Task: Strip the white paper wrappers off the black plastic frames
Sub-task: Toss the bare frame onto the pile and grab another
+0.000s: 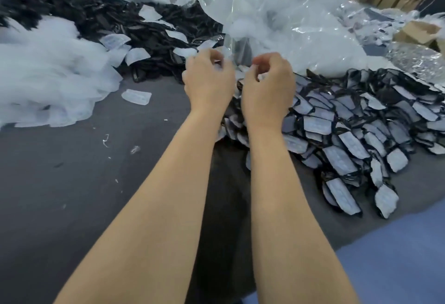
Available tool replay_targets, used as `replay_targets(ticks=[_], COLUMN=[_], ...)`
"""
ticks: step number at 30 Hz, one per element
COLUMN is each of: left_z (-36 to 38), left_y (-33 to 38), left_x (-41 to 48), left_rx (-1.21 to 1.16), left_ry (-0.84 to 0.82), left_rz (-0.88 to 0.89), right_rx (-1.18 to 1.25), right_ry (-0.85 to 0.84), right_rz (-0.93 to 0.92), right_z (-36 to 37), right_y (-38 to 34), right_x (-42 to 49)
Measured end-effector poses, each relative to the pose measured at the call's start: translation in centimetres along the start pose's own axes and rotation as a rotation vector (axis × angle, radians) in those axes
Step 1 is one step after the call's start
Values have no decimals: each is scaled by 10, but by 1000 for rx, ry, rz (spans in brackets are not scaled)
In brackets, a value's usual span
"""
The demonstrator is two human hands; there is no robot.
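wrapped frames (361,135) R, stripped frames (108,19) L

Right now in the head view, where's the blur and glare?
Head view: left hand and right hand slightly soft, their grip unreadable; loose wrapper heap at left smeared; glare streaks on clear plastic bags; wrapped frames at right sharp; wide-angle bending at edges.

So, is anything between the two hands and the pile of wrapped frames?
Nothing visible. The left hand and right hand are right over the left edge of the pile of wrapped frames, both pinching a white wrapper.
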State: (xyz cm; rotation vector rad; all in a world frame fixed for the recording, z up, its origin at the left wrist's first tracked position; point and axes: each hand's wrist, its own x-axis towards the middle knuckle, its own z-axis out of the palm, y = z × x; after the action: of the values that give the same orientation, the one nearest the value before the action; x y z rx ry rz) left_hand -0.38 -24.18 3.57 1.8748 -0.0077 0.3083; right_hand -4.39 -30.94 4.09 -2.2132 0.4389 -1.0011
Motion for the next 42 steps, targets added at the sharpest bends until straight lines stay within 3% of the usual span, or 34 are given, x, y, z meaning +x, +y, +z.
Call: replay_targets(ticks=[5, 8, 13, 18, 23, 27, 30, 34, 40, 42], left_z=[-68, -95, -131, -129, -109, -108, -115, -124, -128, -129], left_y=[-38, -55, -71, -74, -72, -78, -80, -79, -79, -78], left_x=[27, 38, 57, 81, 96, 96, 93, 91, 81, 79], left_rx=[-111, -108, -194, -258, -287, -232, -291, -372, -388, -388], left_ry=[165, 249, 353, 323, 264, 269, 299, 343, 358, 366], left_rz=[-174, -228, -230, -229, -243, -249, -257, -255, -261, -263], right_rx=[-5, -23, 21, 10, -239, -288, -233, 77, 51, 55], right_ry=[-543, -650, -551, -453, -582, -567, -615, -813, -409, -439], right_rz=[-113, -130, -119, -66, -23, -95, -182, -180, 46, 56], right_z=[71, 107, 144, 165, 179, 181, 174, 152, 135, 132], right_y=[-46, -68, -96, -97, -90, -92, -96, -98, -78, -77], right_x=[-20, -36, -50, -32, -14, -18, -23, -24, -10, -9])
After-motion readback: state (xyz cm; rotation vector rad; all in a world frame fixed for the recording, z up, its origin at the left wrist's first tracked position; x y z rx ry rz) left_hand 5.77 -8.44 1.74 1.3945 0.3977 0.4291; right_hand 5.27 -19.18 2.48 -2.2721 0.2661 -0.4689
